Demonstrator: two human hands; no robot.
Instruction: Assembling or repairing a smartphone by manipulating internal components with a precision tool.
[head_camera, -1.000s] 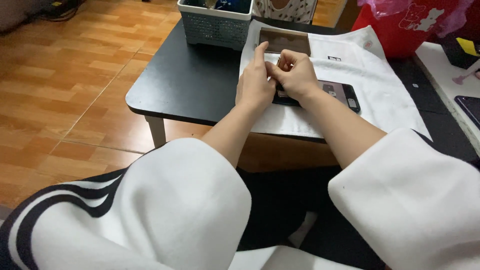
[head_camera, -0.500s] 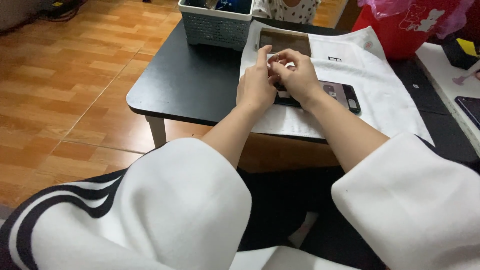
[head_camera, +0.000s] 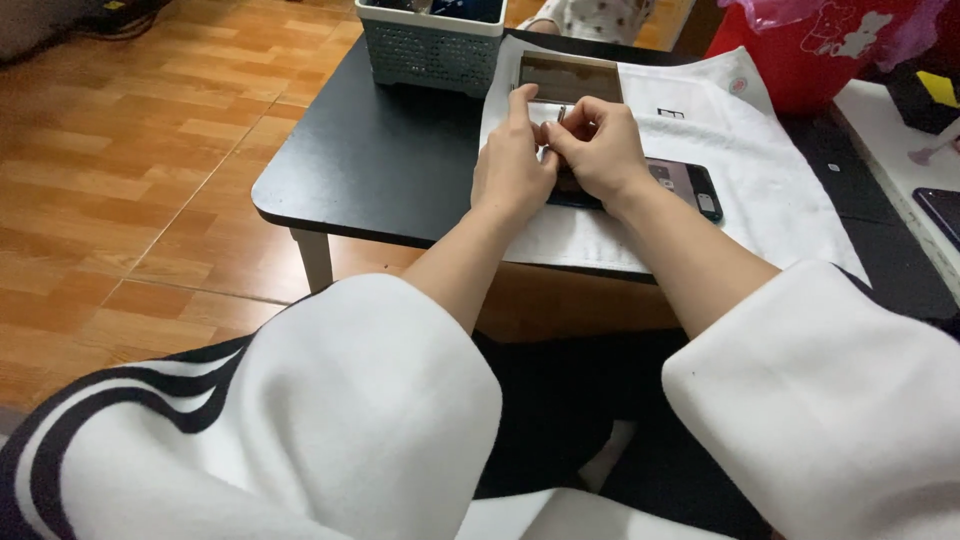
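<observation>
1. My right hand (head_camera: 598, 150) is curled shut around a thin metal tool (head_camera: 559, 116), its tip poking up between my fingers near the upper middle of the frame.
2. My left hand (head_camera: 512, 165) lies just beside it, touching it, index finger stretched forward. Whether it pinches anything I cannot tell; I judge it steadies the work.
3. Under both hands lies a dark phone (head_camera: 680, 185), flat, its camera end sticking out to the right of my right wrist. My hands hide the other end.
4. The phone rests on a white cloth (head_camera: 760, 150), probably spread to protect the black table (head_camera: 380, 170).
5. Above my hands, on the cloth, lies a dark rectangular panel (head_camera: 570, 77).
6. At the upper middle stands a grey basket (head_camera: 430, 50); its contents are too cropped to tell.
7. Upper right, a red bag (head_camera: 800, 60) is only partly in view.
</observation>
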